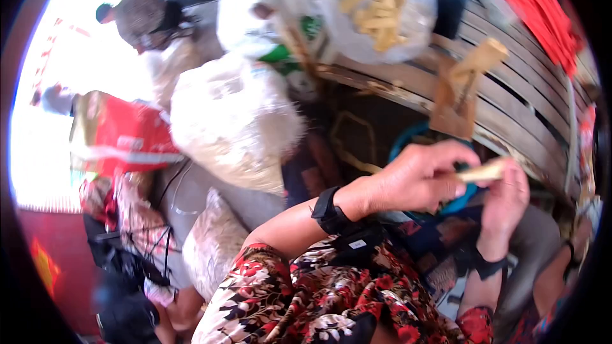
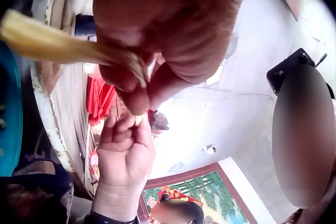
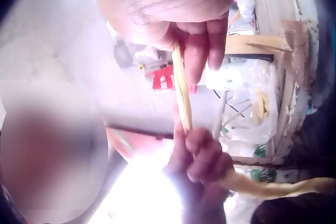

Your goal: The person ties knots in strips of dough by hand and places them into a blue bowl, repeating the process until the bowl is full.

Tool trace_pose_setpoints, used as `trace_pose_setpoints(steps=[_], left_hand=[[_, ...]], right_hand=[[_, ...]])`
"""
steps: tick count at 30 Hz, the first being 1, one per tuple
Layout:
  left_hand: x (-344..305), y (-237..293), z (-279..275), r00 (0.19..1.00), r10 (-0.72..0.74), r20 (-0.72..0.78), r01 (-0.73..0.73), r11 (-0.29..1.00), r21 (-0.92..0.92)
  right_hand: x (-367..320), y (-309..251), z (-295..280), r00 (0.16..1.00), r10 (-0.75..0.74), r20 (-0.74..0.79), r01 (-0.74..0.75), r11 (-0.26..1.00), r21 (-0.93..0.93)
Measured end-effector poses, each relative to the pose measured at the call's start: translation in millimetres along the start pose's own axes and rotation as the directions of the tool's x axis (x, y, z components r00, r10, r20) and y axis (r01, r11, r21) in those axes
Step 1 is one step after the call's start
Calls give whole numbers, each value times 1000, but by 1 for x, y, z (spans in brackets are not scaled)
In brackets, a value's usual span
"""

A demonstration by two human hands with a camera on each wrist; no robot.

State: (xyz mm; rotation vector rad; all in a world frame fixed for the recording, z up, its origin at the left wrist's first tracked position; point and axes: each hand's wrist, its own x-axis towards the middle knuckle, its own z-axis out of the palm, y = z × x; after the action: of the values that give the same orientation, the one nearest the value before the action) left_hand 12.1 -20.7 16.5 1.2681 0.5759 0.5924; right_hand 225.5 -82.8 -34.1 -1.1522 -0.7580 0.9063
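Slatted wooden counter, paint worn at the edge. On it: clear plastic bag of yellowish pieces, red bundle (cloth or cord, cannot tell), small wooden frame standing upright.

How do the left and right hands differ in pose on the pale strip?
The left hand reaches across from the left, knuckles up, while the right hand rises from below, fingers pointing up. The left hand's curled fingers grip the pale strip along its length; the right hand pinches one end at its fingertips. Both hold the strip.
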Motion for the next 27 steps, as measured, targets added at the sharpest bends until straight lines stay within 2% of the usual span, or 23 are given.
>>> trace_pose_setpoints(steps=[1,2,3,4,5,6,7,8,9,10,11,13,14,17,18,20,21,22,23,25,26,27], left_hand=[[-12,8,-5,998,37,44,-40,997,61],[-22,4,-12,984,127,123,-143,981,128],[-35,5,-21,988,-6,157,-7,997,80],[-41,9,-24,992,-42,115,16,976,218],[-42,10,-25,995,-76,69,48,939,341],[-37,9,-26,979,-201,17,186,934,305],[-34,7,-27,947,-321,-21,315,914,256],[-37,8,-20,962,-270,-38,271,928,254],[-39,9,-15,987,-153,55,125,930,346],[-43,5,-11,999,-39,-15,41,873,485],[-48,4,-7,994,82,-67,-24,792,610],[-57,15,-9,992,-1,-130,34,966,254],[-61,21,-9,989,-47,-141,55,997,58],[-65,27,2,996,-43,-81,19,961,-276],[-66,27,4,997,-66,-43,48,945,-323],[-63,15,7,994,47,-94,-63,984,-167],[-61,9,7,988,106,-114,-116,990,-81],[-60,5,6,946,218,-240,-204,976,82],[-59,0,5,899,312,-308,-241,939,246],[-54,-8,3,770,510,-383,-245,791,560],[-54,-9,5,726,570,-386,-281,757,589],[-55,-11,8,748,561,-354,-275,748,604]], right_hand=[[6,-6,-4,999,29,-25,-26,994,105],[5,-16,4,998,17,-61,-9,992,123],[-1,-20,14,993,28,-112,-13,991,131],[-9,-29,29,997,-8,-72,16,993,118],[-21,-39,40,1000,-14,-21,16,996,86],[-35,-47,53,983,-76,169,72,997,30],[-49,-54,63,928,-129,350,145,989,-20],[-62,-55,63,862,-161,480,280,942,-186],[-70,-54,63,782,-163,602,424,847,-321],[-75,-52,68,775,-122,620,419,834,-360],[-75,-52,68,831,-18,556,322,831,-454],[-70,-40,71,929,138,344,1,927,-375],[-64,-34,60,884,222,412,-108,953,-283],[-65,-7,53,873,123,472,-142,990,4],[-68,-2,51,856,31,516,-85,993,81],[-69,-3,55,902,-63,427,90,995,-43],[-67,-1,56,935,-54,350,87,993,-80],[-66,0,58,962,-44,270,78,990,-116],[-64,-2,47,963,-3,271,29,995,-94],[-75,-19,72,911,-172,375,189,982,-9],[-82,-22,79,935,-116,336,152,985,-83],[-87,-25,83,956,-70,285,118,981,-155]])
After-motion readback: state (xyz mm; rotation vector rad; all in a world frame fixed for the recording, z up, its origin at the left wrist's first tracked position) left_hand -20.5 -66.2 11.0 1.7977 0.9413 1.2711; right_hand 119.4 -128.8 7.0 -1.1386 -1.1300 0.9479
